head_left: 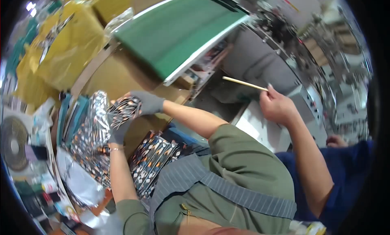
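A patterned foil packet (122, 109) is gripped by both gloved hands, left hand (118, 131) and right hand (148, 102), fingers closed on it.

Grey gloves are worn on the left hand (118, 131) and right hand (148, 103). The glossy packets (122, 109) are patterned in black, white and orange diamonds (silver where foil shows). The conveyor belt (178, 30) is green, the bags (61, 48) yellow, the surface (118, 78) brown.

Brown bench (118, 78) is pretty cluttered: patterned foil packets (152, 160) stacked just under the gloved hand (148, 103), yellow bags (65, 44) piled beyond it.
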Demonstrator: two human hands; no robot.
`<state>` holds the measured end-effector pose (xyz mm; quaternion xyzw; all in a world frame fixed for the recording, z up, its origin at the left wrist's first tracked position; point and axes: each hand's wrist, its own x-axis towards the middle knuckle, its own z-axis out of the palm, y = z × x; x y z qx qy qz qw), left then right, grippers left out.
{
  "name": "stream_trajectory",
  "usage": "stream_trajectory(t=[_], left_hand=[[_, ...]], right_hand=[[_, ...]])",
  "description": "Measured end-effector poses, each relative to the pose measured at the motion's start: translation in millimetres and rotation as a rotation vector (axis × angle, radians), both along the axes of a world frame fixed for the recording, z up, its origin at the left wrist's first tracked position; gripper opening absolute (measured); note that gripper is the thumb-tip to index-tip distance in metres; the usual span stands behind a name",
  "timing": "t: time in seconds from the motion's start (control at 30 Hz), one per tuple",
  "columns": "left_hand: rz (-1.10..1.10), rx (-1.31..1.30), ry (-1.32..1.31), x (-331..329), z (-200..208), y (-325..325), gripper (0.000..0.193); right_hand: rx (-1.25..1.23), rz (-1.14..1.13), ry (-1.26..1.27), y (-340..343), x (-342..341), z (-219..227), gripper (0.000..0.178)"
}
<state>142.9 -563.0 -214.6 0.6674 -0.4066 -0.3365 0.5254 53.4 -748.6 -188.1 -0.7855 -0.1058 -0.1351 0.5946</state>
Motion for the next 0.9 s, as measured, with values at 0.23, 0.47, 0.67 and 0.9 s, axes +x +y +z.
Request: stream_trajectory(t=[0.23,0.47,0.67,0.9], left_hand=[[0.182,0.258,-0.767,9,-17,13,0.056],[0.231,0.234,-0.725,0,-1,7,0.061],[0.255,0.175,-0.614,-4,4,8,0.053],[0.348,0.117,-0.777,28,-20,48,0.046]], right_hand=[[0.135,-0.016,0.113,4,-13,7,0.077],[0.119,-0.021,0.140,5,-20,9,0.081],[0.011,-0.062,0.234,5,-26,23,0.078],[0.011,-0.039,0.139,30,-11,37,0.058]])
